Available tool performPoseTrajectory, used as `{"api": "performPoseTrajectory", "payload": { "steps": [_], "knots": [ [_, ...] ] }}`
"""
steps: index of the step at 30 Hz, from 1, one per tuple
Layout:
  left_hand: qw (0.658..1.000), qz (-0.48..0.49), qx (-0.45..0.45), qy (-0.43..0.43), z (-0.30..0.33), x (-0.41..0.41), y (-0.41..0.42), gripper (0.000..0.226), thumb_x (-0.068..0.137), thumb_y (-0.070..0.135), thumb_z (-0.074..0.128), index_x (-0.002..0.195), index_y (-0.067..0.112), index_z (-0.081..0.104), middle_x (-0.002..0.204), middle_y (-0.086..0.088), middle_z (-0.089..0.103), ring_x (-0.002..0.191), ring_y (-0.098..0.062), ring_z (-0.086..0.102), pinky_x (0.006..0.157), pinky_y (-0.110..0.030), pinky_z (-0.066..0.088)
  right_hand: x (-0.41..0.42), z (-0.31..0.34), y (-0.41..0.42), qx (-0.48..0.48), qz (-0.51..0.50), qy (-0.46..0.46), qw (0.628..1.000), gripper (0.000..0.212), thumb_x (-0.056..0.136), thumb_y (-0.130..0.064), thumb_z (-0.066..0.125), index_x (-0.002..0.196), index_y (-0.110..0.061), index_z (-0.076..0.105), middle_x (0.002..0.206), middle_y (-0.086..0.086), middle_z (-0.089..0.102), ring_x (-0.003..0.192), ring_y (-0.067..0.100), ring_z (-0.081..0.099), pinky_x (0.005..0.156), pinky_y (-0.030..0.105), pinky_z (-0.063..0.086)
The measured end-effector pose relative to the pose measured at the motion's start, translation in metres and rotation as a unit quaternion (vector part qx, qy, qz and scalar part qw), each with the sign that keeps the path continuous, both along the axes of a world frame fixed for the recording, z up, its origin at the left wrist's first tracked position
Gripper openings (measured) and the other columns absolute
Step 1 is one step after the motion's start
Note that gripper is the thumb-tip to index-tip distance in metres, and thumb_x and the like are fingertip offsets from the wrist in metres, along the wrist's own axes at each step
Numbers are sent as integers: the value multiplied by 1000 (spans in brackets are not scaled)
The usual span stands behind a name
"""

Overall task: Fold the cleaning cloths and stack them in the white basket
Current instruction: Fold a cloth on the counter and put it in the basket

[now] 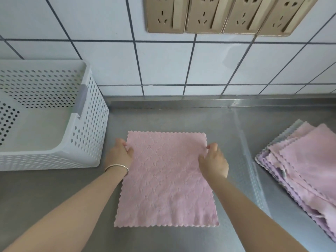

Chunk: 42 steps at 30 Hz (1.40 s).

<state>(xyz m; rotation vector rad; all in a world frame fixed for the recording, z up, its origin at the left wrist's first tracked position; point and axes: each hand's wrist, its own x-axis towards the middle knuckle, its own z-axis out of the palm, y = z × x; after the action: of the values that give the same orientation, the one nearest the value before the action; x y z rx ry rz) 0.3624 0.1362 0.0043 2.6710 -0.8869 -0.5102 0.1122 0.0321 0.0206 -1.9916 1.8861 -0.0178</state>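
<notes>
A pink cleaning cloth (166,180) with scalloped edges lies spread flat on the steel counter in front of me. My left hand (121,152), with a silver bangle on the wrist, pinches the cloth's left edge near the far corner. My right hand (213,160) pinches the right edge at about the same height. The white perforated basket (89,113) stands at the left with nothing visible inside it. A fanned pile of pink and lilac cloths (305,164) lies unfolded at the right.
The steel counter (181,117) runs back to a white tiled wall (163,66). Several beige wall sockets (218,15) sit above. Bare counter shows between the basket, the spread cloth and the pile.
</notes>
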Motion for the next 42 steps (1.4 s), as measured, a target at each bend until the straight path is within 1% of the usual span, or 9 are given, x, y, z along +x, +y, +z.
{"api": "performPoseTrajectory", "payload": {
  "steps": [6, 9, 17, 23, 28, 31, 34, 39, 42],
  "knots": [
    [921, -360, -107, -103, -13, -63, 65, 46, 69, 33, 51, 111, 14, 55, 107, -6, 63, 92, -28, 63, 77, -38, 53, -15, -14, 96, -128, 307, -13, 943, 47, 54, -38, 79, 97, -28, 64, 94, -9, 64, 84, 15, 63, 69, 24, 53],
    [882, -446, -60, -143, -25, -89, 95, 60, 66, 49, 42, 121, 23, 44, 130, -1, 49, 118, -23, 46, 96, -40, 33, -28, -26, 132, -91, 346, 14, 934, 59, 52, -45, 70, 107, -30, 54, 112, -6, 64, 102, 17, 61, 85, 30, 51],
    [862, -481, 23, -159, -45, -54, 149, 69, 92, 58, 14, 148, 19, 12, 157, 1, -8, 145, -19, -8, 112, -35, 7, -86, -38, 145, -44, 364, 72, 928, 59, 92, -50, 29, 147, -32, 20, 154, -7, 23, 144, 16, 9, 113, 33, 6],
    [854, -495, -26, -158, -30, -45, 158, 51, 86, 48, 35, 121, 13, 45, 125, -8, 60, 122, -23, 39, 99, -31, 34, -94, -21, 140, -77, 349, 31, 934, 49, 68, -12, 41, 112, -12, 64, 114, 5, 68, 103, 21, 66, 70, 25, 57],
    [858, -489, -109, -114, -20, -43, 157, 47, 60, 16, 35, 101, 18, 57, 110, 6, 55, 101, -13, 47, 64, -23, 57, -93, -11, 134, -79, 256, -3, 963, 52, 54, 8, 58, 96, -18, 74, 111, -5, 68, 91, 15, 70, 52, 28, 55],
    [894, -418, -148, -59, -20, -38, 157, 33, 67, 18, 38, 83, 22, 67, 101, 14, 53, 86, -4, 51, 56, -19, 55, -88, -8, 127, -22, 187, -45, 981, 45, 80, 3, 51, 114, -20, 68, 131, -11, 55, 119, 16, 52, 89, 32, 48],
    [920, -365, -141, 31, -14, -37, 164, 20, 76, 17, 48, 86, 32, 58, 93, 15, 66, 81, -7, 61, 67, -16, 48, -95, 0, 115, 51, 189, -41, 980, 39, 87, -2, 47, 113, -23, 68, 127, -9, 59, 120, 15, 50, 97, 26, 41],
    [926, -368, 50, 72, 18, -33, 176, 21, 92, 22, 51, 109, 24, 63, 109, 2, 67, 102, -21, 59, 73, -24, 36, -110, 26, 106, 211, 297, 65, 929, 21, 92, -18, 47, 85, -8, 64, 85, 2, 65, 87, 19, 60, 66, 25, 39],
    [893, -388, 186, 133, 29, -31, 170, 18, 92, 30, 50, 75, 25, 53, 92, -2, 60, 83, -18, 53, 64, -25, 29, -115, 36, 96, 294, 280, 75, 911, 35, 90, -24, 53, 57, -19, 41, 59, -5, 39, 54, 8, 37, 50, 20, 25]
  ]
}}
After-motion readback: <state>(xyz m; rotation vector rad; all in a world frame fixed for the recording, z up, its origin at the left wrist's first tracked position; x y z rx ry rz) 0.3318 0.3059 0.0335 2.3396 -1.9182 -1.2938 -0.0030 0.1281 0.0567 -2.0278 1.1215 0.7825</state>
